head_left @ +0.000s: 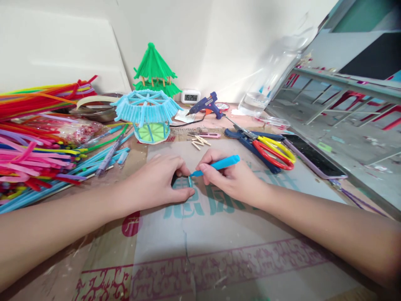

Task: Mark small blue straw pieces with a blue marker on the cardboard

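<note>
two bare hands meet over a grey printed sheet [253, 230] that covers the middle of the desk [233, 121], the forearms running in from the near left and near right corners. the left hand [166, 177] is nearly closed, forefinger and thumb holding a short light-blue strip [190, 182] upright between them, just above the sheet or on it; i cannot tell which. something dark shows under its palm, too hidden to name. the right hand [221, 175] grips a bright blue pen [224, 163] in a writing hold, its tip at the strip's far end; whether it touches is too small to tell.

beyond the hands, toward the far edge, lie some short wooden sticks [200, 141] and a pink cutter [211, 135]. at the far edge stand a blue-roofed model [147, 104], a green-roofed model [153, 65] behind it, a small white clock [191, 96] and a blue glue gun [205, 104]. bundles of coloured pipe cleaners [25, 159] fill the left side. on the right, scissors [274, 155] with red and yellow handles lie across a dark blue-handled tool [250, 147], and a phone [313, 154] lies along the right edge.
</note>
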Tool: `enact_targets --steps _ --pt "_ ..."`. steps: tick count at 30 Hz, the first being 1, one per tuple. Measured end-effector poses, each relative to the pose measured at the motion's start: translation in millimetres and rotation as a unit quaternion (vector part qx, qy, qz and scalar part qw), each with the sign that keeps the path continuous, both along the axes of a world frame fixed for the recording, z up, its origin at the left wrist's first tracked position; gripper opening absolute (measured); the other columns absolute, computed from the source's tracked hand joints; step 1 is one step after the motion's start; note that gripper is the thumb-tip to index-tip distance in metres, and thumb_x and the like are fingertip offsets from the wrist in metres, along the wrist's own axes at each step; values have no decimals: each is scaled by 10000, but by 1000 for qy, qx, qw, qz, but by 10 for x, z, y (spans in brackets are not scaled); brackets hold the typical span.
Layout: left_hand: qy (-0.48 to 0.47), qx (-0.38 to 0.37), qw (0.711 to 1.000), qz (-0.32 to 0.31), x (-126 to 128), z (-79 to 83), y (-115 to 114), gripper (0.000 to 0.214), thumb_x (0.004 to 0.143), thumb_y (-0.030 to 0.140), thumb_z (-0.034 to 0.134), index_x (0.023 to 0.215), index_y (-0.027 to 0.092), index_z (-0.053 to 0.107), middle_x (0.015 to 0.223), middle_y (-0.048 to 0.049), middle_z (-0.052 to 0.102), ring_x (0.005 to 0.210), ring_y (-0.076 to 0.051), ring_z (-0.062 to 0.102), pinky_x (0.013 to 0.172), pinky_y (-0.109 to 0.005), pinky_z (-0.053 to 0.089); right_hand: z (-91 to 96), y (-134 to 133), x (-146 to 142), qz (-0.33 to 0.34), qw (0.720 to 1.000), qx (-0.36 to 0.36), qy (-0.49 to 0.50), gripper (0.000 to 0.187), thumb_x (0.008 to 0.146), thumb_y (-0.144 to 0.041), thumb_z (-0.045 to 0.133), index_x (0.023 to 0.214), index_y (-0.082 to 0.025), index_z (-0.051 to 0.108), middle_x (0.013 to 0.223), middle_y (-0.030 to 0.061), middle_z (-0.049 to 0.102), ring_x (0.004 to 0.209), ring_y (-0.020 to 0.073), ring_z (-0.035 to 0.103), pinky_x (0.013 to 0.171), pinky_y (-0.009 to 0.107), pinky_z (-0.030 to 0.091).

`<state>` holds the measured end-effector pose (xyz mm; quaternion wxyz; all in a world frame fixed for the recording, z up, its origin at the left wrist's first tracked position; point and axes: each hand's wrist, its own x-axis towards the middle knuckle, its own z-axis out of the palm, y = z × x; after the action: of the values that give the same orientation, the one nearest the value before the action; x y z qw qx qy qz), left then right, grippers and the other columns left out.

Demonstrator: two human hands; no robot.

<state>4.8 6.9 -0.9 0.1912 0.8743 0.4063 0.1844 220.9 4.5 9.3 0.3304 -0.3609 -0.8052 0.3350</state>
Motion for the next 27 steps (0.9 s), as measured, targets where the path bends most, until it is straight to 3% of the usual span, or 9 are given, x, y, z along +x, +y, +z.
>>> enact_targets --steps 9,13,16,20,23,27 --pt "1 -6 1000 -7 -10 1 5 318 803 481 689 956 209 628 931 -34 655 850 -218 588 705 -339 418 36 -32 18 23 1000 -16 6 170 937 -238 526 773 -192 535 614 -28 560 535 102 485 497 238 370" --pt "-22 -33 999 3 -22 -2 0 328 799 446 703 1005 207 614 912 -20 637 791 -188 570 671 -315 423 45 -54 42 -43 995 10 93 158 967 -251 507 826 -196 552 618 -22 574 534 110 516 497 239 410" --pt "-51 -53 997 7 -25 -10 -4 286 807 384 697 1002 206 587 828 8 601 711 -156 542 623 -288 421 38 -37 60 -53 986 21 155 166 999 -306 490 917 -194 582 711 5 624 601 124 576 559 256 479" --pt "-141 -90 986 -4 -8 -17 -33 271 847 289 657 1083 225 541 842 24 609 706 -131 567 658 -274 479 45 6 53 -37 992 27 117 74 960 -257 583 947 -195 621 892 42 679 782 151 651 738 295 538" --pt "-204 -110 973 -15 25 -19 -74 266 869 244 640 1111 236 528 897 25 634 748 -123 610 714 -273 520 49 13 13 -5 991 -51 124 60 899 -192 657 935 -199 609 871 13 668 805 146 654 749 280 537" --pt "-222 -115 968 -10 68 -41 -121 242 881 210 627 1106 238 546 955 19 658 815 -126 638 756 -269 535 38 -10 -42 21 961 -185 203 171 853 -128 690 944 -206 568 832 -35 639 744 98 635 690 220 522"
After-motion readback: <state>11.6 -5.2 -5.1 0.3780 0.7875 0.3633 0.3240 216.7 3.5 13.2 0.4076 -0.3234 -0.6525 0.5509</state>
